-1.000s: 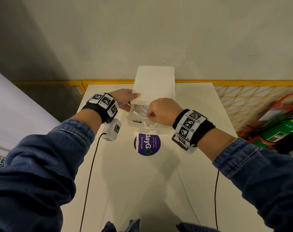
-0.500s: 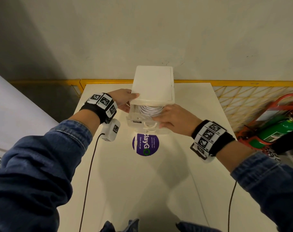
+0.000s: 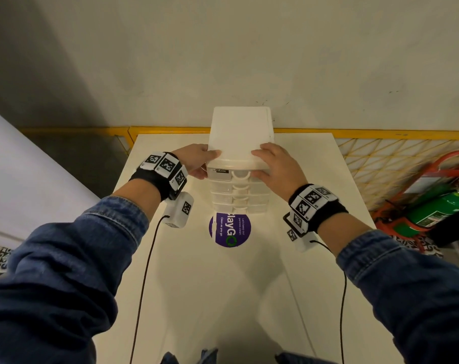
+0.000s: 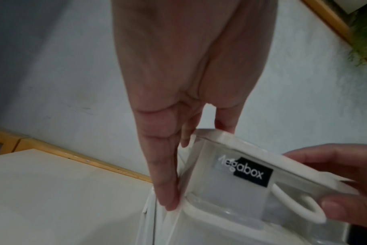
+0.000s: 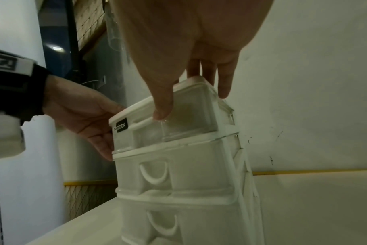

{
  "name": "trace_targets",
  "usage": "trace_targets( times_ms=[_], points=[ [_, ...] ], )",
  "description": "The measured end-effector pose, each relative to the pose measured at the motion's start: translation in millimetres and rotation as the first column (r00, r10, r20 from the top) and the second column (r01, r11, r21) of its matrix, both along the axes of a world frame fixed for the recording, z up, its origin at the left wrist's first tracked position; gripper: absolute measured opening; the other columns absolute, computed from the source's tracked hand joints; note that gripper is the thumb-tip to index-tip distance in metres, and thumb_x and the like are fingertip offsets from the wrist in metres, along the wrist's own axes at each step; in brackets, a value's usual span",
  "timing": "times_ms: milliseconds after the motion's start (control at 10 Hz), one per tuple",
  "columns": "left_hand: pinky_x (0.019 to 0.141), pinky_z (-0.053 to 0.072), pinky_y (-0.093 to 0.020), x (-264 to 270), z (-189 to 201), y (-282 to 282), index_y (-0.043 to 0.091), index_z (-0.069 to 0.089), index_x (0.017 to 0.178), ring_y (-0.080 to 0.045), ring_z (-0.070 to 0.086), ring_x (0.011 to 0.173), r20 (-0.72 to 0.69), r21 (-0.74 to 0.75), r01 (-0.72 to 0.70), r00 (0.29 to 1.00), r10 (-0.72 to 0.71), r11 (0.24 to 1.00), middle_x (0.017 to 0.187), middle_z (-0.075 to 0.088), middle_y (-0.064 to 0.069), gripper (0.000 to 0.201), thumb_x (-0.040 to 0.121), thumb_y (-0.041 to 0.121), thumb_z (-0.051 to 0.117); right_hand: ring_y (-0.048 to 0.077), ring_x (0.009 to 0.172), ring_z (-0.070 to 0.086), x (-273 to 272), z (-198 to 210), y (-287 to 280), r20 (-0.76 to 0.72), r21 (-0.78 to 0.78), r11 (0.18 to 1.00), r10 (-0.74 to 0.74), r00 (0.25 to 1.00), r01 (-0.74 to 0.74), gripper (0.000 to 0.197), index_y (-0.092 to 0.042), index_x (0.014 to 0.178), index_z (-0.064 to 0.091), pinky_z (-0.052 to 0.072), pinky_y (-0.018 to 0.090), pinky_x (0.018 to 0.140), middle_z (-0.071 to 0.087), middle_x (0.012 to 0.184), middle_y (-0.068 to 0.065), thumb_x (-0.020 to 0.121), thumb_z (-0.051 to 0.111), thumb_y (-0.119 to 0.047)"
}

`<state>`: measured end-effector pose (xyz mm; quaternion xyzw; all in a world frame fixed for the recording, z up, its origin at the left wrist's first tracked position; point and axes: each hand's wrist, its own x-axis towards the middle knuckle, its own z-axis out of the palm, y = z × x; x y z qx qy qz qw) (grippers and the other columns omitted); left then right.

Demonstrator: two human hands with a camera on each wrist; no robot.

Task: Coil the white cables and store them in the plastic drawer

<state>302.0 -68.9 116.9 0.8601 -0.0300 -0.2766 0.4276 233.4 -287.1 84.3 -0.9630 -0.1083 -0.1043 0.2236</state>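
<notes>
A white plastic drawer unit (image 3: 240,132) stands at the far end of the white table (image 3: 223,298). Its translucent top drawer (image 3: 239,174) sits pushed in, flush with the lower drawers (image 5: 178,174). My left hand (image 3: 208,164) holds the unit's top left corner, thumb on the lid and fingers (image 4: 163,182) down the side. My right hand (image 3: 260,164) lies on the right front: its fingers rest flat on the lid and its thumb (image 5: 163,106) presses the drawer front (image 4: 241,182). No white cable shows in any view.
A round purple sticker (image 3: 229,229) lies on the table just in front of the unit. A wall rises close behind it. A yellow mesh fence (image 3: 380,158) and a green fire extinguisher (image 3: 438,208) stand off the table's right side.
The top drawer, open with the coiled white cable in it, has been pushed shut. My right hand moved from the drawer's inside to its front and lid. The left hand stayed.
</notes>
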Motion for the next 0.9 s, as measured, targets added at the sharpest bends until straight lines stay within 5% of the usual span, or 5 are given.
trace_targets(
  times_ms=[200, 500, 700, 800, 900],
  points=[
    [0.083, 0.055, -0.037, -1, -2, -3, 0.009, 0.052, 0.123, -0.024, 0.065, 0.082, 0.002, -0.02, -0.039, 0.999, 0.039, 0.999, 0.109, 0.067, -0.015, 0.044, 0.094, 0.042, 0.046, 0.022, 0.137, 0.027, 3, -4, -2, -0.06, 0.055, 0.998, 0.005, 0.998, -0.002, 0.066, -0.015, 0.131, 0.045, 0.03, 0.037, 0.109, 0.035, 0.144, 0.007, 0.077, 0.069, -0.044],
    [0.083, 0.055, -0.039, -6, -4, -2, 0.014, 0.047, 0.13, -0.028, 0.065, 0.094, 0.025, -0.025, -0.035, 0.999, 0.036, 0.999, 0.115, 0.065, -0.014, 0.051, 0.093, 0.049, 0.044, 0.028, 0.131, 0.035, 2, -15, 13, 0.095, -0.034, 0.997, -0.07, 0.993, 0.074, 0.051, -0.01, 0.124, 0.049, 0.051, 0.041, 0.089, 0.044, 0.135, 0.013, 0.08, 0.066, -0.029],
    [0.084, 0.051, -0.039, -24, -15, -1, 0.01, 0.032, 0.143, -0.031, 0.059, 0.107, 0.059, -0.108, -0.135, 0.988, 0.141, 0.985, 0.133, 0.053, -0.017, 0.068, 0.092, 0.056, 0.036, 0.025, 0.143, 0.013, -5, -15, 6, -0.048, -0.056, 0.998, 0.004, 0.999, -0.007, 0.07, -0.013, 0.14, 0.031, 0.028, 0.039, 0.112, 0.023, 0.152, 0.01, 0.083, 0.063, -0.039],
    [0.095, 0.043, -0.043, -41, -26, 1, 0.013, 0.023, 0.147, -0.034, 0.046, 0.126, 0.092, -0.138, -0.211, 0.97, 0.225, 0.968, 0.147, 0.039, -0.014, 0.075, 0.09, 0.062, 0.031, 0.024, 0.145, 0.007, -21, -19, 3, 0.008, -0.06, 0.998, -0.004, 1.0, 0.005, 0.073, -0.015, 0.144, 0.02, 0.016, 0.04, 0.118, 0.015, 0.155, 0.01, 0.086, 0.059, -0.037],
    [0.105, 0.038, -0.044, -80, -51, 13, 0.017, 0.025, 0.146, -0.028, 0.046, 0.126, 0.126, -0.037, -0.172, 0.976, 0.176, 0.984, 0.144, 0.042, -0.012, 0.075, 0.088, 0.065, 0.031, 0.021, 0.144, 0.01, -65, -31, -8, -0.023, 0.037, 0.995, -0.096, 0.995, 0.097, 0.07, -0.02, 0.145, 0.019, 0.017, 0.037, 0.118, 0.014, 0.156, 0.006, 0.087, 0.057, -0.031]
  ],
)
